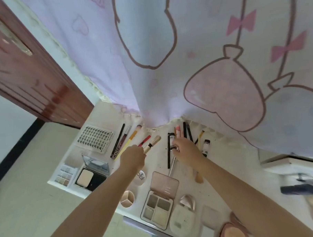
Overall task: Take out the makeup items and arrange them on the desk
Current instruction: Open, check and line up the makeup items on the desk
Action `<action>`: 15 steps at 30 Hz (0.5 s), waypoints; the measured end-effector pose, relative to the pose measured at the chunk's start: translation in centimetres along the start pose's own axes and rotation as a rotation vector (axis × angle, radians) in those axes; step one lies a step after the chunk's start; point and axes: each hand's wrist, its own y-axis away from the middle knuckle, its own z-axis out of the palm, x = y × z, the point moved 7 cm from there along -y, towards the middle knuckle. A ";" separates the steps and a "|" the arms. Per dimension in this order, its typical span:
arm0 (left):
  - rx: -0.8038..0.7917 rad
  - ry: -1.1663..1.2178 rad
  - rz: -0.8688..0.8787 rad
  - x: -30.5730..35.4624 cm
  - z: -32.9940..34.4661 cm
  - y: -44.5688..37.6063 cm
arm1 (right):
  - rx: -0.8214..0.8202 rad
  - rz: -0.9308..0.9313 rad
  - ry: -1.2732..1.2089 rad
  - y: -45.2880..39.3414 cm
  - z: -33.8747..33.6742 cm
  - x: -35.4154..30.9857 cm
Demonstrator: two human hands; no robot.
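Two open palettes (pixel 157 207) show powder pans; left hand (pixel 133 158) pinches a gold tube (pixel 152 144), right hand (pixel 186 150) a small item.

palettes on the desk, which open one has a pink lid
The four-pan palette near the desk's front edge, between the arms. The other open ones differ: the black powder compact has a mirrored lid, and the round three-part one shows none.
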 end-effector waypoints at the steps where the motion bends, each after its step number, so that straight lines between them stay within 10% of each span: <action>1: -0.015 -0.011 -0.010 -0.3 0.3 -0.5 | -0.004 0.022 0.023 -0.4 0.3 0.0; 15: 0.012 0.044 0.078 -2.3 1.1 -2.8 | 0.322 0.430 -0.035 -0.1 -1.9 4.4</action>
